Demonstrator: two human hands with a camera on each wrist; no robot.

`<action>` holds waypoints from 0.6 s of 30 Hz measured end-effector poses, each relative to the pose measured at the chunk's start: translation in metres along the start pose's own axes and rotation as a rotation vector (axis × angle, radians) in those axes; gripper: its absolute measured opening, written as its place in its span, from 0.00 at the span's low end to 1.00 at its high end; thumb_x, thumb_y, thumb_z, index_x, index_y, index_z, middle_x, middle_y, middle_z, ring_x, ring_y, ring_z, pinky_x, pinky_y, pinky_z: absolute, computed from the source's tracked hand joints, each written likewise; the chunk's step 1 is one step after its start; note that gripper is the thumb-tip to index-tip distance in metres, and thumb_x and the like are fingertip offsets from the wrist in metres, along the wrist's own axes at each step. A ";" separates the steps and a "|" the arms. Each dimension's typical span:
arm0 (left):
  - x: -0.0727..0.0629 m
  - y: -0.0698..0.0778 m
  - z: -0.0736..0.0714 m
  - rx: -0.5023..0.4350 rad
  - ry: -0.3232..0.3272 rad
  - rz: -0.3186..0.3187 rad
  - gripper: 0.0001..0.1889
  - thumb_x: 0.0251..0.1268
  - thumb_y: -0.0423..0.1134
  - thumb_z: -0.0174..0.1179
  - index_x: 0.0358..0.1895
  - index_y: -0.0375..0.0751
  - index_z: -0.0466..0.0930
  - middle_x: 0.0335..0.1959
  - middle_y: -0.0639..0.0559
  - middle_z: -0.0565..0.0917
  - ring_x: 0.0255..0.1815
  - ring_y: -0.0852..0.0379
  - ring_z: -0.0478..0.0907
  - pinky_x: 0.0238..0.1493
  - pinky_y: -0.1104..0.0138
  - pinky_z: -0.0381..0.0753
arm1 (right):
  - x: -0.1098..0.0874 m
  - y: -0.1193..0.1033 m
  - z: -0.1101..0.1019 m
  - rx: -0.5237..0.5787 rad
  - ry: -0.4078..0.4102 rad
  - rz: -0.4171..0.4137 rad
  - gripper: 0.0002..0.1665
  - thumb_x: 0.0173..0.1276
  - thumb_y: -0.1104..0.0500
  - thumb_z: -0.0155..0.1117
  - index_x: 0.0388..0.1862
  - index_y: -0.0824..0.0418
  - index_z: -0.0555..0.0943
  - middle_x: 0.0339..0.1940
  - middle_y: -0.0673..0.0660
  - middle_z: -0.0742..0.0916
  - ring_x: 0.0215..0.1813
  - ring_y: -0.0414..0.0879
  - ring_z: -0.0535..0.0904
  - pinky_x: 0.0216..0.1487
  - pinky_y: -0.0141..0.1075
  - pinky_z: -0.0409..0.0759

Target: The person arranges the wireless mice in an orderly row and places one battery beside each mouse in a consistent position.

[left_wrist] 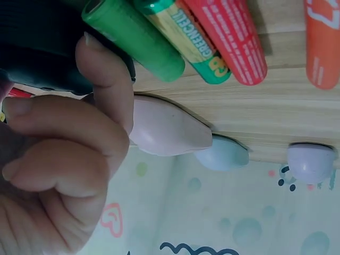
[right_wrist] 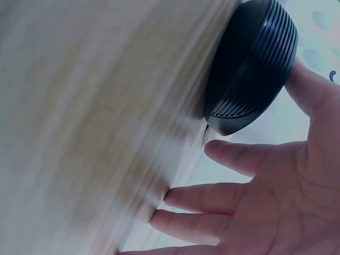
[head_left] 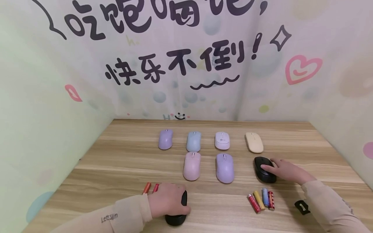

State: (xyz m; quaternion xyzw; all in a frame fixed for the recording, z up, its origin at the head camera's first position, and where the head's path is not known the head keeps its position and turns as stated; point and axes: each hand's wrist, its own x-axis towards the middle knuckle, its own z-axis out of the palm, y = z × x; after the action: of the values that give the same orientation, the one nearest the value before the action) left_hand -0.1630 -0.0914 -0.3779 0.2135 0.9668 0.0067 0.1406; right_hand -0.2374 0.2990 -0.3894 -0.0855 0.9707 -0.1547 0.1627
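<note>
Now the left hand (head_left: 169, 200) clamps the near black mouse (head_left: 176, 220), near middle; the right hand (head_left: 289, 170), fingers straight and spread, lays its thumb over the farther black mouse (head_left: 263, 178) at right. Light, level pressure should keep both steady. Left wrist view reveals a green battery (left_wrist: 141, 42) the head view hides; right wrist, ribbed sides.

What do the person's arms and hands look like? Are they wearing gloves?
No gloves: the left hand and right hand are bare, with five fingers each. Both arms wear long beige sleeves: the left sleeve has dark lettering, seemingly "Letsslim", and the right sleeve has a dark mark I can't read.
</note>
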 end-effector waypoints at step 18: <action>0.023 -0.027 -0.031 -0.208 0.105 -0.123 0.24 0.43 0.53 0.57 0.44 0.42 0.75 0.28 0.50 0.78 0.25 0.56 0.71 0.25 0.63 0.69 | 0.000 -0.001 0.000 -0.005 -0.005 -0.003 0.52 0.67 0.33 0.41 0.61 0.82 0.58 0.56 0.84 0.68 0.58 0.77 0.62 0.52 0.63 0.64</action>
State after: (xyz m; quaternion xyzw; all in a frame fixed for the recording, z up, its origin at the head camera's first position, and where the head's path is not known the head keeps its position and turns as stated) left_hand -0.2028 -0.1048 -0.3562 0.1373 0.9782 0.1093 0.1114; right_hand -0.2377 0.2985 -0.3890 -0.0876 0.9706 -0.1521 0.1647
